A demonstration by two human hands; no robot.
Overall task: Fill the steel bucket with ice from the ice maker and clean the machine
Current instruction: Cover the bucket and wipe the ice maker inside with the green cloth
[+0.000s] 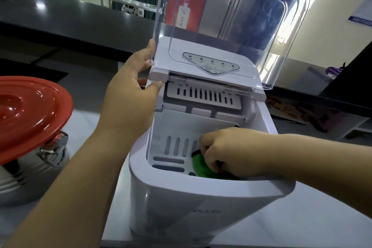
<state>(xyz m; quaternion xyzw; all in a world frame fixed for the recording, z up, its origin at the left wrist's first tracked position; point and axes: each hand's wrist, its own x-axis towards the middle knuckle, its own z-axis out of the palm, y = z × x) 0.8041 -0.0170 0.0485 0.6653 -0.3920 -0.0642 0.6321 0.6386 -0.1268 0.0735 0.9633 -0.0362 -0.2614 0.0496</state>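
Green cloth (203,165) half hidden under right hand (227,151).

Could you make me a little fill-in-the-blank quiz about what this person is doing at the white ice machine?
1. The right hand grips a ____ cloth inside the ice maker.
2. The clear lid of the machine stands ____.
3. The left hand rests on the machine's upper ____ side.
4. The steel bucket beside the machine wears a ____ lid.

Missing words: green; open; left; red
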